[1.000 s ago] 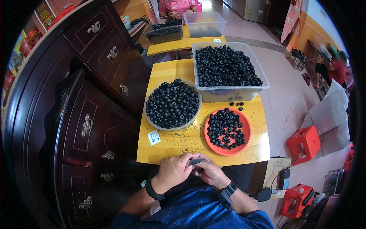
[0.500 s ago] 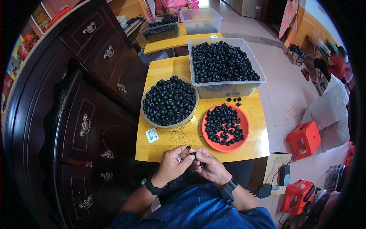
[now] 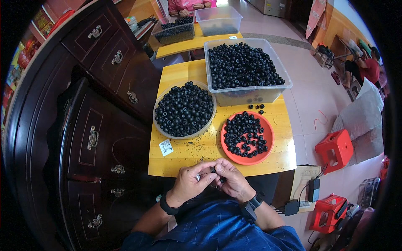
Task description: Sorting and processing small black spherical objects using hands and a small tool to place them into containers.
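Observation:
My two hands meet just off the near edge of the yellow table. My right hand is closed, with small black round parts between its thumb and fingers. My left hand is also closed, its thumb and forefinger against the same spot; a silvery band shows at its fingers, but what it grips is hidden. Beyond the hands sits a red-orange plate partly covered with loose black parts, each hollow and rounded. To its left, a clear round tub is heaped with the same parts.
A large clear bin full of black parts stands at the back of the table; a few lie before it. A white label and dark crumbs are scattered nearby. Dark drawers flank the left, red stools the right. Another person works beyond.
The dark, narrow, blade-like piece that stuck up from my left fingers is no longer visible. My hands have stayed nearly in place, with the fingers closer together. The view has shifted slightly.

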Tool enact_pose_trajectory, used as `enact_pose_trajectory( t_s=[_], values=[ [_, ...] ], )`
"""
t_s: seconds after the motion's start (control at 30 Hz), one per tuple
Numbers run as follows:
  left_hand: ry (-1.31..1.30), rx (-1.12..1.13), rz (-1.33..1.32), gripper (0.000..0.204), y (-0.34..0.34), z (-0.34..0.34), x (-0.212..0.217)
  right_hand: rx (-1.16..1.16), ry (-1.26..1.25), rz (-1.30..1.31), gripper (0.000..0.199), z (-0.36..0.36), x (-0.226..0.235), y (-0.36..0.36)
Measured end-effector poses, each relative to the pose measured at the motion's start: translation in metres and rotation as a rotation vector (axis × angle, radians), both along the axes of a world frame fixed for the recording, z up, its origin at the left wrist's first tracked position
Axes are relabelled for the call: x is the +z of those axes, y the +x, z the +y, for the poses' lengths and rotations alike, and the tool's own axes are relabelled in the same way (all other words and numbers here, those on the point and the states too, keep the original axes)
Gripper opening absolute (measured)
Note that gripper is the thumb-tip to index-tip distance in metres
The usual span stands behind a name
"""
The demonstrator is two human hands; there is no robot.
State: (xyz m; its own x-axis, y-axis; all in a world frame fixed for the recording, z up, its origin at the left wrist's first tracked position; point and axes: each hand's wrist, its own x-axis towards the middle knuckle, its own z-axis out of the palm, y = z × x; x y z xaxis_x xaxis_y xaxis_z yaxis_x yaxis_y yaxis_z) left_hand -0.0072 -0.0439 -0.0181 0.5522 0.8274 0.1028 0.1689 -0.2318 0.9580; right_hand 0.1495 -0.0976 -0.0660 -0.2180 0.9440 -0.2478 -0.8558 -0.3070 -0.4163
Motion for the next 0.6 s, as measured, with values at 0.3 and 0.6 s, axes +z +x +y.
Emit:
enact_pose_trajectory(
  t_s=[0.3, 0.6],
  values=[
    [0.193, 0.069, 0.092, 0.029, -0.003, -0.001, 0.006, 0.038, 0.006, 0.035, 0.014, -0.001, -0.004, -0.004],
    [0.383, 0.214, -0.016, 0.020, -0.004, -0.010, -0.003, -0.023, -0.036, 0.075, 0.014, -0.001, -0.001, -0.016]
  ],
)
